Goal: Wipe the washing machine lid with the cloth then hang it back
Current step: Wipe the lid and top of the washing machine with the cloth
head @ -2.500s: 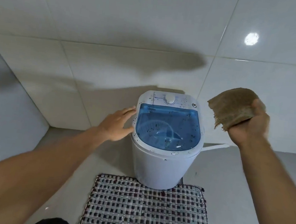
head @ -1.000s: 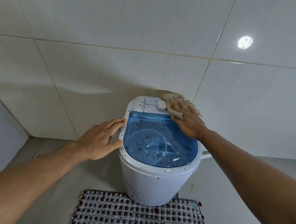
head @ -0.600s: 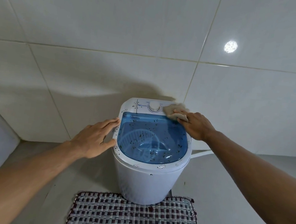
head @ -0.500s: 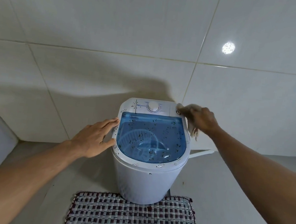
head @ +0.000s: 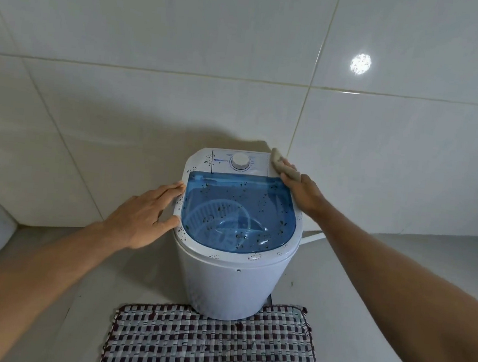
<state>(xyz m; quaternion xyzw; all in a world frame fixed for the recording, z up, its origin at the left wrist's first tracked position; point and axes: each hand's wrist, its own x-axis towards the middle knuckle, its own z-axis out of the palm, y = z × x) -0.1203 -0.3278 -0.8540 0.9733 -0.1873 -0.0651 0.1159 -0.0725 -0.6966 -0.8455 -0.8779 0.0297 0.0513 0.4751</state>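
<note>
A small white washing machine (head: 232, 286) stands on the floor against the tiled wall. Its translucent blue lid (head: 239, 210) is closed and speckled with dark specks. A white dial (head: 240, 160) sits on the control panel behind the lid. My left hand (head: 147, 215) rests flat against the machine's left rim, fingers spread. My right hand (head: 304, 192) presses a beige cloth (head: 280, 166) onto the back right corner of the top. Most of the cloth is hidden under my fingers.
A woven checked mat (head: 211, 346) lies on the floor in front of the machine. A white hose (head: 311, 237) sticks out from the machine's right side. Glossy wall tiles rise directly behind, with a light reflection (head: 360, 64) at the upper right.
My right hand brought the cloth down from mid-air onto the machine's top and slid it from near the dial to the back right corner. The left hand stayed on the left rim.
</note>
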